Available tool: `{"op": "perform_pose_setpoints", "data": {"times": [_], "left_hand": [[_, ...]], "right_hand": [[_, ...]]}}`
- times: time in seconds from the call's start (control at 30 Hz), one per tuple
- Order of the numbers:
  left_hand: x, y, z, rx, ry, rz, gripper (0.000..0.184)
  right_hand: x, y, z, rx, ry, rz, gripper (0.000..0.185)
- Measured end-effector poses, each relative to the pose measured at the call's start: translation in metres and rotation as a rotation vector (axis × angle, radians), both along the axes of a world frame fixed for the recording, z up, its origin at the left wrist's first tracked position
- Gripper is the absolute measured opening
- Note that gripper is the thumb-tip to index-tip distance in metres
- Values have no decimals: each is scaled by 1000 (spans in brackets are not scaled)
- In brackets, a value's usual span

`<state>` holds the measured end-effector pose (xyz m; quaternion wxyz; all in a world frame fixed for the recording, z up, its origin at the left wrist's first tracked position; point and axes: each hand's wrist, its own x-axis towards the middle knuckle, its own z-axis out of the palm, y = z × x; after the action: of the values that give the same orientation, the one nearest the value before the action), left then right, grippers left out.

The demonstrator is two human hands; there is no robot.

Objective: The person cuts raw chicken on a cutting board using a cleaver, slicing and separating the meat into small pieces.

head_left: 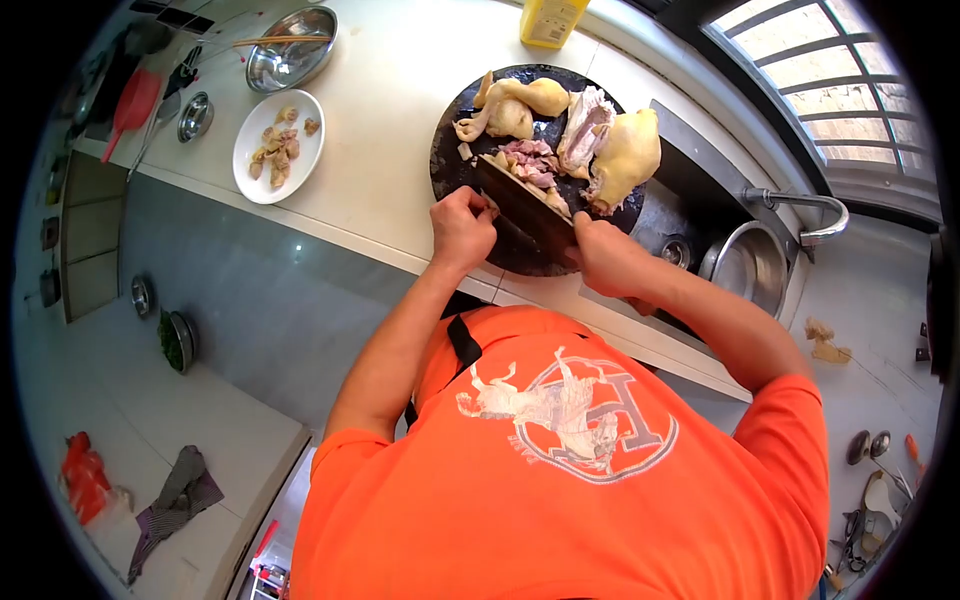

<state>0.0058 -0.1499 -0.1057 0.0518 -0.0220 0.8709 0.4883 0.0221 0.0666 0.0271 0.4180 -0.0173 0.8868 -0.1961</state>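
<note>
My right hand (607, 255) is wrapped around the handle end of a cleaver (527, 212), whose wide dark blade slants across a round dark cutting board (515, 258). At the blade's far end, my left hand (463, 230) is closed with its fingertips pinched together; what lies between them is too small to make out. Just beyond the blade are chopped chicken pieces (530, 160), pinkish and pale. Behind them on the board lie a chicken leg (540, 96), a cut-open chicken piece (585, 130) and a large yellow-skinned chicken piece (628, 155).
Left on the counter stand a white plate (241, 150) with chicken pieces, a metal bowl (268, 70) with chopsticks across it, and a small metal bowl (195, 117). A yellow container (550, 22) is behind the board. To the right are the sink's faucet (825, 225) and a metal basin (750, 268).
</note>
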Motion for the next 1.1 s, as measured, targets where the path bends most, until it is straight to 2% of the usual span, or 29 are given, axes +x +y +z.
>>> {"op": "perform_pose_setpoints", "data": {"times": [0.1,0.3,0.4,0.43,0.57,0.67,0.7,0.8,0.9,1.0,1.1], "left_hand": [[6,7,0,14,13,-51,12],[19,1,-10,209,56,-16,6],[5,-22,13,-12,52,-168,9],[-1,-27,0,-105,91,-215,18],[9,-8,-8,-185,195,-184,37],[21,0,-14,-147,280,-55,35],[23,0,-18,-167,295,-22,27],[23,-8,-22,-266,466,-142,19],[25,-12,-14,-149,229,-162,14],[21,-15,-13,-116,181,-134,13],[18,-18,-3,-201,5,-146,18]], "right_hand": [[16,4,-40,-44,213,58,29],[36,7,-44,34,244,6,28],[51,14,-48,5,275,2,27],[55,19,-47,-11,298,2,26],[71,17,-39,-2,333,9,19],[74,12,-37,14,308,-7,16],[73,11,-38,16,307,-15,16],[75,12,-38,37,306,7,18],[78,13,-44,13,359,-13,23],[78,11,-43,23,375,-14,22],[76,4,-30,45,337,1,18]]}}
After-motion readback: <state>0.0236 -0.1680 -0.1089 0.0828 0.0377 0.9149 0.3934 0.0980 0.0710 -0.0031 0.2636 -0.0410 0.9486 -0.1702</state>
